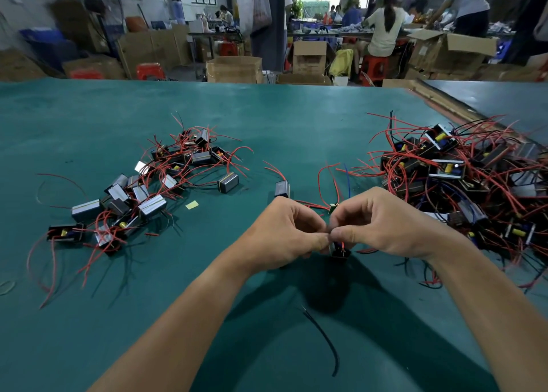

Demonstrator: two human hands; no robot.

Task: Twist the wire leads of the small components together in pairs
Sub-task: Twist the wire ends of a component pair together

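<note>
Two hands pinching wire leads (335, 184) above a small component (340, 252) at the middle of a green table (267, 119).

The left hand (284, 234) and right hand (379, 225) meet thumb to thumb, fingers curled, each grasping the leads between thumb and forefinger. The dark component hangs just under the fingertips, close to the table. Red and blue lead ends rise behind the knuckles. A second component (281, 188) lies just beyond the left hand, with red wire running from it toward the hands. A left pile (142, 190) of components with red leads sits well apart to one side, and a larger right pile (462, 178) lies near the right wrist. A yellow scrap (192, 205) lies beside the left pile. A loose black wire (323, 338) lies between the forearms. Cardboard boxes (234, 68) and seated people (385, 27) fill the background.
</note>
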